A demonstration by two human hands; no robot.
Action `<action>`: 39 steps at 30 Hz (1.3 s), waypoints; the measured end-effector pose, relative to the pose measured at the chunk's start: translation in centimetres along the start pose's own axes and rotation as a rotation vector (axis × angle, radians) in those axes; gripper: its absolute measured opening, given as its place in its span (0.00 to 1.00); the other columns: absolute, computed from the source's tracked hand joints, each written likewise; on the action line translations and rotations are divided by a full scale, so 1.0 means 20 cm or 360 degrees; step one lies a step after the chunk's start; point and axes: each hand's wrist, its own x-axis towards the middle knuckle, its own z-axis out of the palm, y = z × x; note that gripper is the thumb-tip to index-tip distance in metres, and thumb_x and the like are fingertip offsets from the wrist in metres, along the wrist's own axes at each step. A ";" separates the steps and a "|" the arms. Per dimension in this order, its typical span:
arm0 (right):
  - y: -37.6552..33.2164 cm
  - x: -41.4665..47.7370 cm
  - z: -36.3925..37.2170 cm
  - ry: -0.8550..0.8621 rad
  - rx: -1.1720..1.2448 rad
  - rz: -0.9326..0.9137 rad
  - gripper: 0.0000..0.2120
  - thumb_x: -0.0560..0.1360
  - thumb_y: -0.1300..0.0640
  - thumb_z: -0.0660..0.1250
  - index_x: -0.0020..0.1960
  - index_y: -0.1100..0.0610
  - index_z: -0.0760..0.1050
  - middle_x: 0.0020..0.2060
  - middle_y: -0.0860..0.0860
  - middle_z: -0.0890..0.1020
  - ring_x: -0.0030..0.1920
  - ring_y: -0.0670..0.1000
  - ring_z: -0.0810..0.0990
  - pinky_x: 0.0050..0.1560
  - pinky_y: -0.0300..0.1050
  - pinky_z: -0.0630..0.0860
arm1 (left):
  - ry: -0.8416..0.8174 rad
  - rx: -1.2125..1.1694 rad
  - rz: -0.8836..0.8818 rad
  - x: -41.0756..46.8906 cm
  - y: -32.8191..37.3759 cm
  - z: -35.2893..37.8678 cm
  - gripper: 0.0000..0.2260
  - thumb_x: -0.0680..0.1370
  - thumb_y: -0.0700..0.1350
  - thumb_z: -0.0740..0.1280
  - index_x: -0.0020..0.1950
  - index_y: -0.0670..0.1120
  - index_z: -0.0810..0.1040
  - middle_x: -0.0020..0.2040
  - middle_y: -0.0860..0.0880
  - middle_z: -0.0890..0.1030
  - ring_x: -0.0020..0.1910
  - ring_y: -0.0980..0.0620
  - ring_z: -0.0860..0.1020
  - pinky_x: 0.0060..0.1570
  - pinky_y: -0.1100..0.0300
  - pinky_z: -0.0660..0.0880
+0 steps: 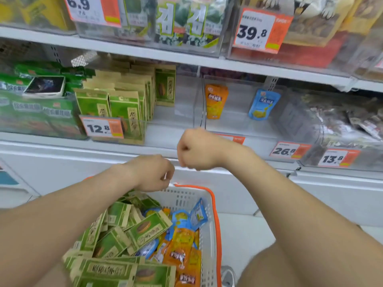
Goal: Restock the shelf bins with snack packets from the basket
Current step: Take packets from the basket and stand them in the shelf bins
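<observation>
The snack packets lie heaped in the white, orange-rimmed basket [208,235] at the lower middle of the frame: green packets [145,230] piled on its left, orange packets [182,253] and blue packets [199,214] crowded against its right wall. Just above the pile hangs the left hand [153,172], fingers curled downward; whether they pinch anything I cannot tell. The right hand [194,150] is higher, at mid frame, balled into a fist with nothing visible in it, in front of the shelf edge. Behind it the clear bins look thin: one orange packet [216,101] and one blue packet [264,104] stand upright and well apart, while the green-packet bin [145,121] to the left, with its 12.8 price tag [101,127], is fuller. To my eye nothing is being carried yet. The heap is the risk: pulling one packet from the tangle could drag neighbours over the rim. A careless reach into the bins could topple those lone upright packets, and orange and blue are mixed enough to land in the wrong bin. A phone [44,85] resting on the packets at the upper left could slide if that stack is jostled.
</observation>
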 end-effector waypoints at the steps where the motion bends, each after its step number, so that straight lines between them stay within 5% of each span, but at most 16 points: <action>1: -0.02 -0.01 0.07 -0.0261 -0.0057 -0.0001 0.11 0.71 0.63 0.62 0.40 0.61 0.84 0.32 0.56 0.85 0.35 0.56 0.86 0.37 0.48 0.84 | -0.0166 -0.0021 0.0012 -0.03 0.00 0.02 0.07 0.79 0.53 0.64 0.52 0.56 0.80 0.50 0.54 0.84 0.50 0.48 0.80 0.47 0.54 0.78; 4: -0.08 -0.03 0.34 -0.0774 -0.0389 -0.0071 0.08 0.73 0.61 0.64 0.37 0.60 0.78 0.33 0.54 0.83 0.34 0.56 0.80 0.32 0.45 0.75 | -0.0514 0.0043 0.0013 -0.10 0.06 0.11 0.09 0.82 0.52 0.62 0.54 0.53 0.81 0.51 0.50 0.83 0.45 0.48 0.77 0.41 0.55 0.72; 7: -0.11 -0.06 0.59 -0.0991 -0.0655 -0.0128 0.12 0.78 0.60 0.64 0.36 0.56 0.68 0.35 0.53 0.73 0.35 0.55 0.70 0.35 0.48 0.68 | -0.0769 0.0183 0.0075 -0.16 0.13 0.20 0.09 0.82 0.48 0.62 0.48 0.48 0.80 0.46 0.48 0.81 0.42 0.45 0.77 0.40 0.54 0.73; 10: -0.12 -0.06 0.80 -0.1132 -0.0808 -0.0186 0.14 0.80 0.60 0.63 0.37 0.55 0.66 0.35 0.52 0.70 0.38 0.55 0.69 0.38 0.50 0.69 | -0.0951 0.0320 0.0120 -0.21 0.18 0.32 0.09 0.83 0.47 0.60 0.53 0.46 0.80 0.48 0.48 0.81 0.43 0.45 0.78 0.44 0.51 0.77; 17: -0.03 -0.03 1.12 -0.1087 -0.1045 -0.0400 0.03 0.80 0.63 0.64 0.50 0.57 0.74 0.42 0.53 0.75 0.35 0.51 0.73 0.32 0.48 0.73 | -0.0933 0.0449 0.0178 -0.22 0.16 0.45 0.11 0.84 0.47 0.60 0.55 0.46 0.81 0.45 0.48 0.78 0.37 0.48 0.75 0.33 0.53 0.72; 20: 0.05 -0.01 1.26 -0.1119 -0.1168 -0.0486 0.12 0.82 0.64 0.63 0.65 0.57 0.73 0.59 0.56 0.78 0.50 0.58 0.80 0.45 0.53 0.80 | -0.0929 0.0470 0.0167 -0.20 0.14 0.45 0.11 0.84 0.45 0.59 0.57 0.45 0.80 0.44 0.49 0.76 0.36 0.49 0.75 0.32 0.55 0.70; 23: 0.14 0.00 1.40 -0.1096 -0.1141 -0.0439 0.30 0.83 0.63 0.63 0.82 0.55 0.56 0.80 0.60 0.59 0.66 0.65 0.77 0.53 0.60 0.80 | -0.0902 0.0496 0.0162 -0.16 0.13 0.42 0.07 0.84 0.43 0.59 0.56 0.45 0.76 0.43 0.49 0.74 0.37 0.49 0.74 0.32 0.55 0.69; 26: 0.16 -0.01 1.48 -0.1122 -0.1116 -0.0411 0.42 0.82 0.61 0.66 0.85 0.51 0.43 0.83 0.59 0.47 0.70 0.67 0.73 0.59 0.63 0.78 | -0.0850 0.0478 0.0166 -0.11 0.13 0.40 0.02 0.83 0.42 0.61 0.54 0.49 0.70 0.42 0.50 0.71 0.39 0.49 0.75 0.32 0.55 0.67; 31: 0.15 0.00 1.55 -0.1069 -0.1279 -0.0573 0.48 0.80 0.55 0.71 0.85 0.52 0.39 0.79 0.61 0.62 0.65 0.65 0.75 0.58 0.58 0.78 | -0.0826 0.0454 0.0200 -0.06 0.09 0.40 0.05 0.83 0.43 0.61 0.53 0.52 0.66 0.42 0.50 0.70 0.40 0.48 0.75 0.31 0.56 0.67; 34: 0.14 0.00 1.60 -0.0948 -0.1291 -0.0567 0.43 0.82 0.54 0.67 0.84 0.54 0.41 0.73 0.61 0.69 0.63 0.64 0.76 0.57 0.57 0.78 | -0.0823 0.0477 0.0175 -0.04 0.07 0.41 0.03 0.83 0.43 0.61 0.53 0.51 0.68 0.43 0.50 0.71 0.42 0.48 0.76 0.30 0.56 0.65; 39: 0.08 0.01 1.55 -0.0895 -0.1303 -0.0569 0.32 0.79 0.53 0.71 0.77 0.60 0.63 0.66 0.58 0.75 0.63 0.59 0.76 0.57 0.53 0.75 | -0.0845 0.0440 0.0134 -0.02 0.04 0.40 0.07 0.83 0.42 0.60 0.56 0.47 0.77 0.50 0.47 0.79 0.39 0.48 0.75 0.29 0.56 0.65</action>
